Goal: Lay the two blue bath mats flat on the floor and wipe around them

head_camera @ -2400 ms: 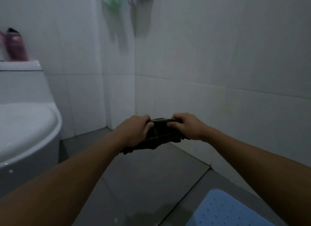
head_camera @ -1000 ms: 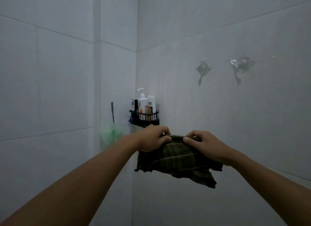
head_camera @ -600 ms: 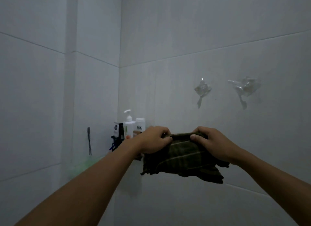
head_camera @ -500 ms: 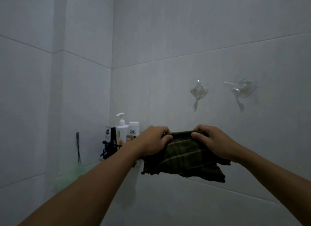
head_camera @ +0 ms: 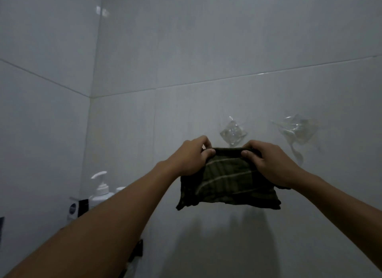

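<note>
Head view: I see my left hand (head_camera: 189, 157) and right hand (head_camera: 270, 164) each pinching the top edge of the cloth (head_camera: 227, 184), fingers (head_camera: 208, 153) curled over it, just below the hook (head_camera: 233, 134) on the wall. It hangs limp between them, so I judge it soft, light, best held by this edge. No mats in view.

The white tiled wall (head_camera: 206, 50) is bare in the upper frame. Two clear hooks (head_camera: 233, 134) (head_camera: 293, 131) stick out at center right. A pump bottle (head_camera: 100, 192) stands at lower left.
</note>
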